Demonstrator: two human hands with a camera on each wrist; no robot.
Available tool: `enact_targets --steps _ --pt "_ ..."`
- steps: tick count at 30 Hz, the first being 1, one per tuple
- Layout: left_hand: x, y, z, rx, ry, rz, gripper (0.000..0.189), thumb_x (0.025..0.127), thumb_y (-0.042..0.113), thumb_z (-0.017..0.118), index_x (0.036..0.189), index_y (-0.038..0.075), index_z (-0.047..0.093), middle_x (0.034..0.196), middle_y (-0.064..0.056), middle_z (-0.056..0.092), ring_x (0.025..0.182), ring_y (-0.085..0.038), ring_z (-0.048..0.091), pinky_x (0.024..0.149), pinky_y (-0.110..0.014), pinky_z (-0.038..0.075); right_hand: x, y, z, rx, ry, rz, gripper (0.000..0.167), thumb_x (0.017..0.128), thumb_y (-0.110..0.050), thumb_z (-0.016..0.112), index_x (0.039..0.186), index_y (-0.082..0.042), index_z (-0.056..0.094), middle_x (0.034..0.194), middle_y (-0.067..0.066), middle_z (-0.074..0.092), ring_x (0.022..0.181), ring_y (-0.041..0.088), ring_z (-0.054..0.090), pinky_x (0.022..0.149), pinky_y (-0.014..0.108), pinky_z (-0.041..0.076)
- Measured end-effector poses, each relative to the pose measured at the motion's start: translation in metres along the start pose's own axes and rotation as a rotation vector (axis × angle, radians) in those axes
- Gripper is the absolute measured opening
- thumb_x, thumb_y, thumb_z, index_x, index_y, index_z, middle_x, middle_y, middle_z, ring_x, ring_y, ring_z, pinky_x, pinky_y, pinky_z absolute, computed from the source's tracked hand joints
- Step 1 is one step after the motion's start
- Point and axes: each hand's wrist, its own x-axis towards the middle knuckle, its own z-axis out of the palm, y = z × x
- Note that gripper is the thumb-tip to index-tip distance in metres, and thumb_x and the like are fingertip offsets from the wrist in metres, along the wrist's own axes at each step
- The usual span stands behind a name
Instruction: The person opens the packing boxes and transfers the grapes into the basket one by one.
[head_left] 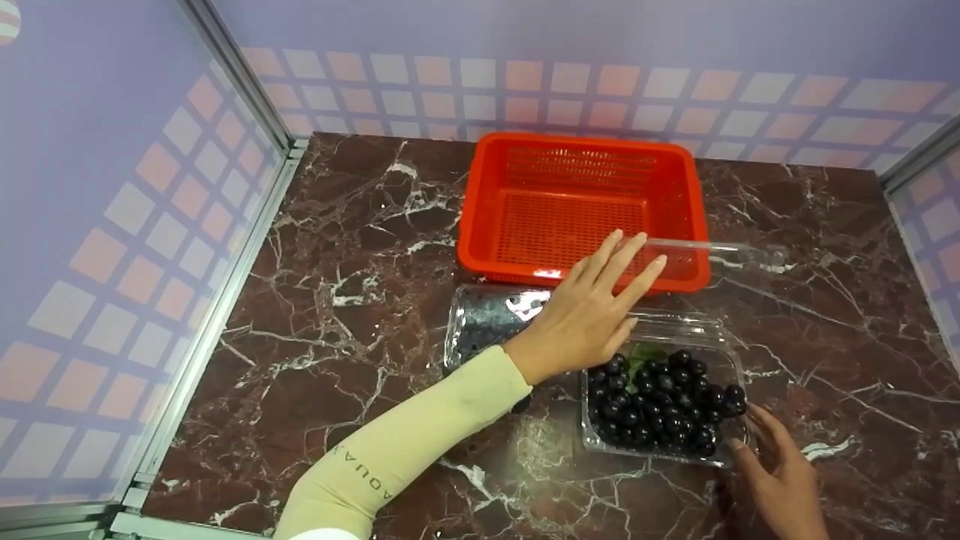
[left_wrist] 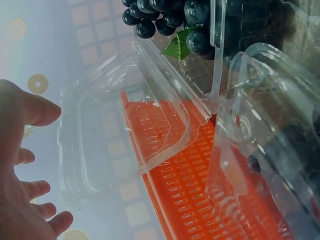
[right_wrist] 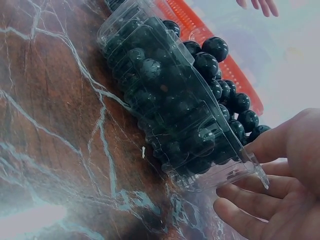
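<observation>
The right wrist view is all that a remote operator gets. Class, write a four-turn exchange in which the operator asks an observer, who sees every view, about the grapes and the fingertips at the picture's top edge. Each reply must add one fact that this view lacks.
Operator: I see the grapes and the side of their clear box. Is any leaf among them?
Observer: Yes, the left wrist view shows a green leaf among the grapes.
Operator: Fingertips show at my top edge. What covers that arm?
Observer: In the head view, the left hand extends from a pale yellow sleeve with dark lettering.
</observation>
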Motion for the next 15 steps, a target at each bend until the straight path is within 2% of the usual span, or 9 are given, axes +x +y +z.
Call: enact_targets --steps 7,9,13,15 --pt "-0.0011 0.0021 -0.0002 0.001 0.009 0.028 0.073 0.097 0.041 0.047 0.156 0.016 0.011 0.163 -0.013 0.006 0.151 -0.031 0.007 0.118 -0.040 0.029 0.0004 -0.0003 -0.0012 -0.034 -0.016 0.029 0.051 0.091 -0.006 0.063 0.139 0.000 0.047 0.117 -0.033 0.048 0.105 -0.029 0.043 0.087 -0.003 0.037" --pt "-0.0015 0.0029 -0.0007 -0.011 0.011 0.038 0.072 0.097 0.041 0.047 0.156 0.016 0.013 0.163 -0.013 0.007 0.151 -0.030 0.009 0.119 -0.039 0.028 0.0008 -0.0006 -0.0014 -0.058 -0.025 0.053 0.051 0.092 -0.009 0.063 0.140 -0.002 0.046 0.123 -0.024 0.051 0.104 -0.030 0.042 0.086 -0.003 0.036" --pt "-0.0019 0.0049 -0.0017 -0.025 0.007 0.070 0.070 0.098 0.039 0.046 0.156 0.015 0.015 0.163 -0.012 0.011 0.150 -0.028 0.013 0.120 -0.037 0.025 0.0020 -0.0010 -0.0010 -0.091 -0.035 0.094 0.051 0.094 -0.013 0.062 0.142 -0.005 0.045 0.134 0.004 0.053 0.103 -0.031 0.040 0.086 -0.003 0.035" --pt "-0.0022 0.0059 -0.0013 -0.026 0.006 0.095 0.068 0.098 0.039 0.046 0.155 0.014 0.017 0.162 -0.011 0.014 0.149 -0.027 0.017 0.120 -0.036 0.024 0.0024 -0.0010 -0.0005 -0.095 -0.035 0.105 0.051 0.094 -0.014 0.062 0.142 -0.006 0.045 0.134 0.004 0.053 0.103 -0.031 0.040 0.086 -0.003 0.035"
